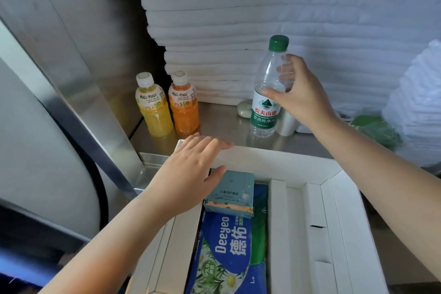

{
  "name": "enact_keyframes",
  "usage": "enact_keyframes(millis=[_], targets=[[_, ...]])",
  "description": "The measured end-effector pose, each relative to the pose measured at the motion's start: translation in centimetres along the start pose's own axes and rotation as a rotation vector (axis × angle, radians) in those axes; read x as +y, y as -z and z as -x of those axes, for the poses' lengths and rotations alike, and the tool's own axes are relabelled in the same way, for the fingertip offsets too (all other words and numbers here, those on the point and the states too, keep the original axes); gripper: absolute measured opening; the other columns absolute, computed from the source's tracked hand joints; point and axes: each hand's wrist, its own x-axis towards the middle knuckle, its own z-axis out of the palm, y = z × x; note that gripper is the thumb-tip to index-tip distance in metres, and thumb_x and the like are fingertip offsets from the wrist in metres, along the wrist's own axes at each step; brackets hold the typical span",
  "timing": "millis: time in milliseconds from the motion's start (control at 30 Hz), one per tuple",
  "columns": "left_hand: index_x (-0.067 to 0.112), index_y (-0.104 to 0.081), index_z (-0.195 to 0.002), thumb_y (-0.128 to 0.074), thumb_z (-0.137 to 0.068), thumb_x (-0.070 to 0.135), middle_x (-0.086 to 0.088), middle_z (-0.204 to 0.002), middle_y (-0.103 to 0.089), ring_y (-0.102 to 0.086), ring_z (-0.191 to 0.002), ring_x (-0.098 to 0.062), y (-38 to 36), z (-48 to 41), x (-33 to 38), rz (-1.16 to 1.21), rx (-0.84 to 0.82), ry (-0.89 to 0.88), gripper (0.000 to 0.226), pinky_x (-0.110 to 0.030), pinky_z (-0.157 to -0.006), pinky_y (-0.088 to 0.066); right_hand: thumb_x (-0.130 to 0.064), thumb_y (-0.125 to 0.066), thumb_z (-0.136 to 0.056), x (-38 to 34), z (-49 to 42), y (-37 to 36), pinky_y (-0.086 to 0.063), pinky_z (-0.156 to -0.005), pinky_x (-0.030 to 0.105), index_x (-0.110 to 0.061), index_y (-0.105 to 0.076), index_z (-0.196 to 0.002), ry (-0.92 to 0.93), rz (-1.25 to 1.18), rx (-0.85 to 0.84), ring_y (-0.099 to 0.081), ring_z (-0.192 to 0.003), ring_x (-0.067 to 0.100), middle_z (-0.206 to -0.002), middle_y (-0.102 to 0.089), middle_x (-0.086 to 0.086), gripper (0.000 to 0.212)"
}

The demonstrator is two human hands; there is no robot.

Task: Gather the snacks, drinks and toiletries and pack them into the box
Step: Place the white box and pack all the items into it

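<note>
A slanted metal panel (78, 83) fills the left side. At its foot, on the steel shelf (222, 131), two juice bottles stand upright and side by side: a yellow juice bottle (154, 112) and, just to its right, an orange juice bottle (185, 110), both capped in white. In front of them the left hand (191, 174) lies palm down over the far left corner of the white box (334, 222). Its fingers are stretched out flat along the rim and grip nothing. Its thumb reaches the far left corner of a small teal carton (230, 192), though I cannot tell if it presses there. That carton sits inside the box, on the far end of a blue wipes pack (224, 250) that lies flat in the middle compartment, between white cardboard dividers.

Behind the box, a pale bar of soap (244, 108) rests on the shelf at the foot of a tall stack of folded white towels (238, 19). Just to the right of the soap stands the water bottle (266, 102), upright, with a green cap and green label, outside the box and beyond its far rim. The right hand (303, 95) grips it near the top of the label, thumb across the front and fingers curled round the back, visible through the clear plastic. I cannot tell whether its base touches the shelf. A white cup (287, 124) stands just behind it, and something green in plastic wrap (377, 129) lies farther right.
</note>
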Motion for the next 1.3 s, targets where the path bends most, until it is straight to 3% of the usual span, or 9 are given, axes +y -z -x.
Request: enact_keyframes(millis=[133,367,667,933,1033,1100,1200,1300], targets=[[0.028,-0.045,-0.126,-0.042,-0.093,0.038,0.011,-0.128,-0.053,-0.041,-0.123,-0.010,-0.1,0.0,-0.1,0.017,-0.002,0.012,0.036,-0.024,-0.107,-0.012,-0.043,-0.081,-0.065,-1.3,-0.8,-0.9,-0.047,-0.086,0.028,-0.027,-0.041,-0.129,0.044,-0.019,-0.006,-0.056,-0.100,0.005,-0.116,-0.057,-0.014,0.077],[0.025,-0.047,-0.127,-0.047,-0.092,0.035,0.008,-0.126,-0.056,-0.044,-0.120,-0.011,0.1,0.3,0.0,0.008,0.020,-0.004,0.036,-0.024,-0.106,-0.015,-0.040,-0.081,-0.067,-5.4,-3.1,-4.7,-0.046,-0.078,0.021,-0.019,-0.041,-0.128,0.115,-0.151,-0.088,-0.059,-0.098,0.010,-0.114,-0.059,-0.005,0.076],[0.027,-0.043,-0.131,-0.047,-0.094,0.036,0.010,-0.137,-0.048,-0.037,-0.128,-0.011,0.1,0.3,-0.2,0.017,0.014,-0.007,0.038,-0.023,-0.109,-0.009,-0.040,-0.079,-0.070,-6.7,-3.9,-8.5,-0.036,-0.067,0.004,-0.014,-0.041,-0.127,0.183,-0.061,-0.133,-0.055,-0.097,0.008,-0.118,-0.059,-0.001,0.073],[0.026,-0.045,-0.128,-0.044,-0.092,0.037,0.010,-0.131,-0.053,-0.042,-0.123,-0.010,0.1,0.6,-0.3,0.016,0.026,-0.020,0.038,-0.024,-0.109,-0.011,-0.042,-0.076,-0.074,-6.2,-4.1,-6.5,-0.043,-0.088,0.025,-0.014,-0.030,-0.140,0.193,0.039,-0.277,-0.051,-0.115,0.015,-0.135,-0.048,0.003,0.085],[0.026,-0.046,-0.127,-0.042,-0.090,0.039,0.010,-0.129,-0.055,-0.045,-0.122,-0.011,0.1,0.7,-0.3,0.009,0.033,-0.029,0.039,-0.026,-0.109,-0.012,-0.036,-0.073,-0.079,-3.8,-5.0,-2.4,-0.046,-0.089,0.030,-0.015,-0.047,-0.127,0.191,0.087,-0.231,-0.055,-0.109,0.017,-0.124,-0.053,-0.001,0.059],[0.026,-0.047,-0.126,-0.042,-0.090,0.039,0.010,-0.127,-0.056,-0.046,-0.121,-0.011,0.1,0.6,-0.3,0.004,0.046,-0.025,0.039,-0.027,-0.108,-0.013,-0.032,-0.073,-0.079,-1.4,-5.3,0.3,-0.043,-0.089,0.030,-0.018,-0.053,-0.122,0.163,0.221,-0.364,-0.056,-0.110,0.018,-0.121,-0.056,-0.002,0.050],[0.025,-0.049,-0.124,-0.043,-0.089,0.038,0.009,-0.125,-0.057,-0.049,-0.119,-0.013,0.0,0.6,-0.2,0.006,0.062,-0.028,0.038,-0.028,-0.108,-0.015,-0.033,-0.075,-0.076,1.5,-4.9,2.7,-0.037,-0.102,0.034,-0.027,-0.049,-0.131,0.134,0.520,-0.637,-0.046,-0.122,0.017,-0.134,-0.048,-0.001,0.061],[0.025,-0.051,-0.121,-0.045,-0.088,0.038,0.009,-0.123,-0.059,-0.052,-0.116,-0.013,-0.1,0.6,-0.2,-0.002,0.087,-0.041,0.036,-0.030,-0.105,-0.020,-0.028,-0.077,-0.071,3.2,-4.4,3.8,-0.033,-0.107,0.038,-0.031,-0.045,-0.134,0.124,0.587,-0.710,-0.040,-0.127,0.015,-0.137,-0.043,-0.004,0.071]])
